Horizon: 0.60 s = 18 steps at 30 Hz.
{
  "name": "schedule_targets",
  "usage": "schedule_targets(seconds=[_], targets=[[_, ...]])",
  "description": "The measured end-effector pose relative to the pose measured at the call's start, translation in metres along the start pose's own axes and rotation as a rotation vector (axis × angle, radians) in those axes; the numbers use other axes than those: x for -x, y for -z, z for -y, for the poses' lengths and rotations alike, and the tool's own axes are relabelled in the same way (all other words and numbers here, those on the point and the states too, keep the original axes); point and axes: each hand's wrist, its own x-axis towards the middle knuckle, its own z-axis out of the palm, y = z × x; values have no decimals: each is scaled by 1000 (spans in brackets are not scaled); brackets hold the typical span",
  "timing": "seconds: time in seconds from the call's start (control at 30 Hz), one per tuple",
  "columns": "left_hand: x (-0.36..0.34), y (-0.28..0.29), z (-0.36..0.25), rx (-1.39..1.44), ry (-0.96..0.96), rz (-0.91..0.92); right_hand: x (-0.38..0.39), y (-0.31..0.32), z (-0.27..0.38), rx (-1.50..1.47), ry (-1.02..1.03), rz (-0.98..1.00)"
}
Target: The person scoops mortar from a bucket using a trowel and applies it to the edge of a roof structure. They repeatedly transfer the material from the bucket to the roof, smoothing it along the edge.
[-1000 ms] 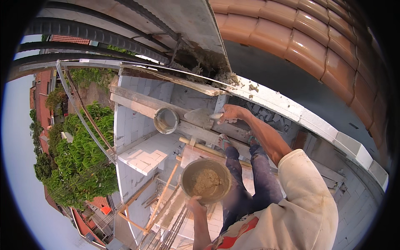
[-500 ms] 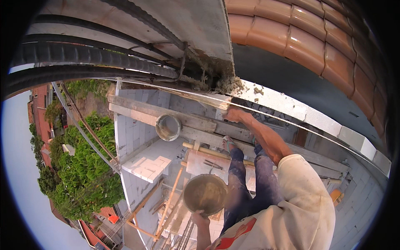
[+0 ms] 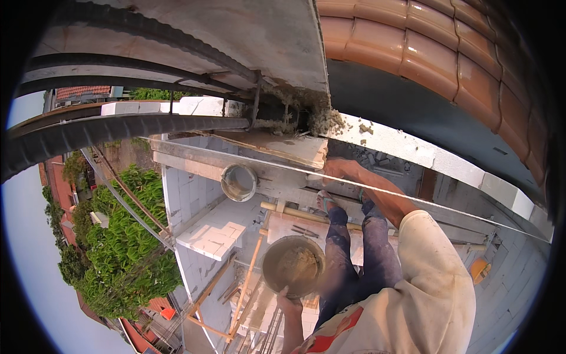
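My left hand (image 3: 289, 302) grips the near rim of a round, dark bucket (image 3: 273, 268), with grey-brown mortar (image 3: 300, 264) inside. My right arm reaches forward, and my right hand (image 3: 341, 169) is at the lower end of a wooden formwork board (image 3: 295, 146). Its fingers are curled, and what they hold, if anything, is partly hidden. Just above that hand, rough mortar (image 3: 327, 122) clings around the opening of the form, where thick ribbed steel bars (image 3: 147, 124) run in. A taut white string (image 3: 383, 192) passes across my right forearm in the view.
A second bucket (image 3: 239, 182) stands on the scaffold planks (image 3: 277, 190) by my sandalled feet. White block walls (image 3: 407, 146) border the work, with a tiled roof (image 3: 430, 56) at upper right. Far below are pale blocks (image 3: 215, 236), bamboo poles (image 3: 244, 283) and an orange helmet (image 3: 480, 270).
The view has shifted, so the steel bars and string appear differently placed. The bucket in my left hand has tipped slightly, showing more mortar. My right hand stays near the board's end.
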Motion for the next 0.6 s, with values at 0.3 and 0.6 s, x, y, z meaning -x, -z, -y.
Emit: schedule_targets(seconds=[0.3,0.6], targets=[[15,-20,2,27,-5,43,-7,9,10,-221,-75,-357],[16,-18,14,18,-35,73,23,31,32,53,-9,-2]])
